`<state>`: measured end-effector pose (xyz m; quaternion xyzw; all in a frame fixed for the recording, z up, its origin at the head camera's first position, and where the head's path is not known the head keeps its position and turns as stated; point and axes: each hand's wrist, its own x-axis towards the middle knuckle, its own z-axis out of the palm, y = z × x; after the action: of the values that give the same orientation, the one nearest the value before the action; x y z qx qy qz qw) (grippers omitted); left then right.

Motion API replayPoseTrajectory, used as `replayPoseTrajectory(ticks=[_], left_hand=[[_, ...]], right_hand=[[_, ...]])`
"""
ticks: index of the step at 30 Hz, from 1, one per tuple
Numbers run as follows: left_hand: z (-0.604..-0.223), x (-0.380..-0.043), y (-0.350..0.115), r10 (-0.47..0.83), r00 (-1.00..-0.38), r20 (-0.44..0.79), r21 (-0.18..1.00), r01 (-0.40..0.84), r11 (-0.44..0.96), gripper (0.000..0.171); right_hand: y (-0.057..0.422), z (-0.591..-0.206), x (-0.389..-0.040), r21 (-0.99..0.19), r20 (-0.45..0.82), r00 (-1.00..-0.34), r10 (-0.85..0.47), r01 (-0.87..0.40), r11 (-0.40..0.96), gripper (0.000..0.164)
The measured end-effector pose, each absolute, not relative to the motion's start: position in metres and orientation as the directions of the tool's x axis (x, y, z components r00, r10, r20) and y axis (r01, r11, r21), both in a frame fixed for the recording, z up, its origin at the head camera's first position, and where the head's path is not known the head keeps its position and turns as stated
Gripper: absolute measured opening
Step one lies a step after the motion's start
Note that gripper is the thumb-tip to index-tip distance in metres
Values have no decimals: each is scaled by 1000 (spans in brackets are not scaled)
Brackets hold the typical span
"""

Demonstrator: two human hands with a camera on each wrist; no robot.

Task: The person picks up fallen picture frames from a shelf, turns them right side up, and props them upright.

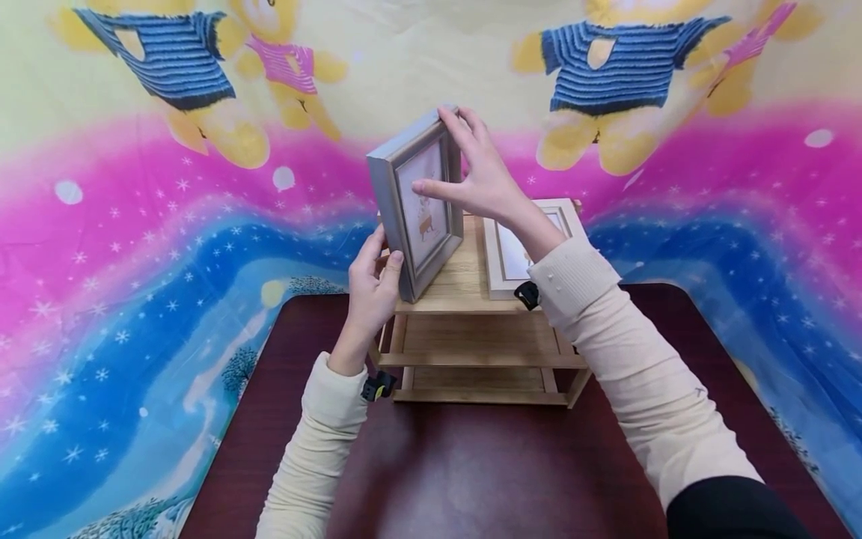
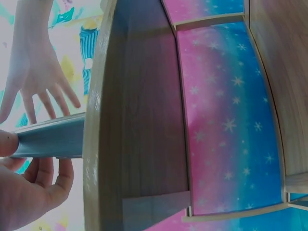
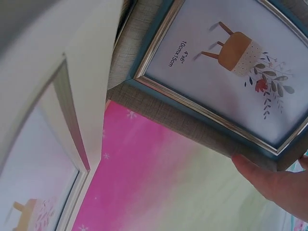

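A grey picture frame (image 1: 390,187) stands tilted over the left part of the wooden shelf's top board (image 1: 465,273). My left hand (image 1: 373,288) grips its lower left edge, thumb in front and fingers behind. In the left wrist view, the frame's side (image 2: 50,138) lies between that thumb and the curled fingers. My right hand (image 1: 481,176) is at the frame's upper right corner, its fingers extended at the edge and its thumb across the front. A chair-and-flower print (image 3: 236,62) shows behind the glass. A cream picture frame (image 1: 494,273) lies face up on the board's right side.
The wooden shelf has two lower tiers (image 1: 471,340) with front rails and stands on a dark red table (image 1: 471,471). A patterned cloth (image 1: 87,314) with bears and snowflakes hangs behind and beside the table.
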<state>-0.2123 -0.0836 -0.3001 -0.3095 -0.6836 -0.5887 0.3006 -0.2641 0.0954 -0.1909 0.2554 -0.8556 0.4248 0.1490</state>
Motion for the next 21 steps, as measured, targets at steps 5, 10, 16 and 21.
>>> replayPoseTrajectory(ticks=[5,10,16,21], left_hand=[[-292,-202,-77,53,-623,780,611,778,143,42],[-286,-191,-71,41,-615,787,601,781,170,40],[-301,-204,-70,21,-595,804,577,788,216,43],[-303,-206,-68,22,-557,831,536,809,240,45]], right_hand=[[95,-191,-264,-662,479,-821,-311,-571,486,88],[95,-190,-264,-650,495,-805,-326,-592,476,86],[94,-192,-264,-656,514,-791,-333,-612,441,86],[94,-194,-265,-632,535,-775,-336,-631,450,87]])
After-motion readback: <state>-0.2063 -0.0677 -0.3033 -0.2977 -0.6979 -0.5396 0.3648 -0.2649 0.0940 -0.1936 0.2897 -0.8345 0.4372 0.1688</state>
